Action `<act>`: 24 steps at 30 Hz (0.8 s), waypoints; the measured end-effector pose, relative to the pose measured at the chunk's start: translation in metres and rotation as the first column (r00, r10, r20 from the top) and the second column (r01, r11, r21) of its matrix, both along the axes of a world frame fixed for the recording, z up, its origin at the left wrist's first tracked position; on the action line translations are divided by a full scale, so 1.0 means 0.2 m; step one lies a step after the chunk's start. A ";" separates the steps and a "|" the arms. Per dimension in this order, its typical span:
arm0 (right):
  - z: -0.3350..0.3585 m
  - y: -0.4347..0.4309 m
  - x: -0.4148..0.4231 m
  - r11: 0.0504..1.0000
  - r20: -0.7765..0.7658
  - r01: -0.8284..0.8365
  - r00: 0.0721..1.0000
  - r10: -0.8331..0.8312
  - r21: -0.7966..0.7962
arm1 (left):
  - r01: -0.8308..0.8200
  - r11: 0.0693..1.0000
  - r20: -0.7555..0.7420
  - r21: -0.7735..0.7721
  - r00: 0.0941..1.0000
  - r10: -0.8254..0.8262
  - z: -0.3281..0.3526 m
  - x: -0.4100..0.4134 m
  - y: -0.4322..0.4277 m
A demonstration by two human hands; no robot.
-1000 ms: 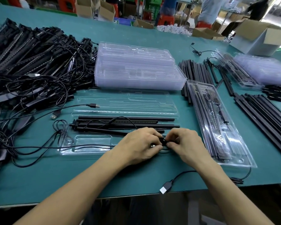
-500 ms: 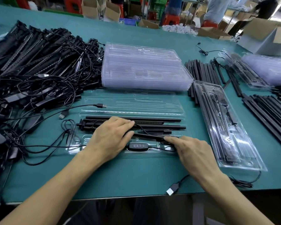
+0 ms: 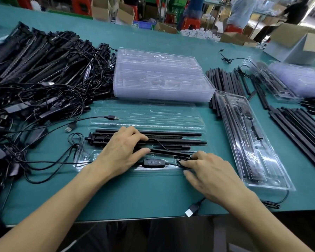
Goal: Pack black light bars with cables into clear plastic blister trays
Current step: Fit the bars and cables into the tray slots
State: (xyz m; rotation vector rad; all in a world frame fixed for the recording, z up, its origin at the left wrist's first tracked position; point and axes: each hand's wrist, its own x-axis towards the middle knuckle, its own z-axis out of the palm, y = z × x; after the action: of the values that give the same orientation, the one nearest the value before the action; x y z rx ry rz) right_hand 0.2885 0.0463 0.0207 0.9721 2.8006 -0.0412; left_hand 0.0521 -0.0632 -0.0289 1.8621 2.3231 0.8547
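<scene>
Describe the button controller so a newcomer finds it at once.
Start at the stack of empty clear trays mid-table; the open tray just in front holds black bars. In its nearest channel, between the left hand and right hand, lies the controller: a black pod on a cable, alone bearing four buttons.

Legible text: none that I can read. Inline controller [image 3: 154, 162], near the front edge of the bench [image 3: 153, 197]: four button marks, too small to make out. Carton [image 3: 296, 46], far right corner: print unreadable.
</scene>
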 end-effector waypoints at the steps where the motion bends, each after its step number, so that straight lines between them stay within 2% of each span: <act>1: 0.00 0.00 0.00 1.000 -0.002 0.002 1.000 -0.002 0.005 | -0.008 1.000 0.011 -0.007 1.000 0.008 0.00 0.00 0.00; 11: 0.01 -0.03 -0.05 0.999 0.040 0.012 0.999 -0.014 0.042 | -0.036 0.999 0.045 -0.029 0.998 0.037 -0.01 -0.02 0.02; 13: 0.01 -0.03 -0.05 0.999 0.035 0.005 0.999 -0.006 0.042 | -0.019 0.999 -0.006 -0.031 1.000 0.019 0.00 -0.01 0.02; 17: 0.00 -0.03 -0.04 0.996 -0.041 0.004 0.999 0.000 0.089 | 0.071 0.997 -0.213 -0.033 0.974 -0.077 0.04 0.00 0.03; 19: -0.02 -0.02 -0.04 0.993 -0.092 0.022 0.996 -0.012 0.117 | 0.114 0.992 -0.239 -0.045 0.963 -0.121 0.06 0.01 0.04; 22: -0.03 0.01 -0.05 0.989 -0.138 0.068 0.989 -0.050 0.135 | 0.111 0.990 -0.160 -0.082 0.979 -0.123 0.05 0.00 0.06; 24: -0.04 0.04 -0.06 0.988 -0.165 0.086 0.984 -0.064 0.130 | 0.088 0.995 -0.019 -0.050 0.996 -0.089 0.04 0.00 0.07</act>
State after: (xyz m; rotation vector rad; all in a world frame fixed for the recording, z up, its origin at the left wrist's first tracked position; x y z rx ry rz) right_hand 0.2775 0.0535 0.0132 1.1545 2.9442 0.0664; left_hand 0.0515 -0.0497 -0.0213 1.9474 2.2326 0.7653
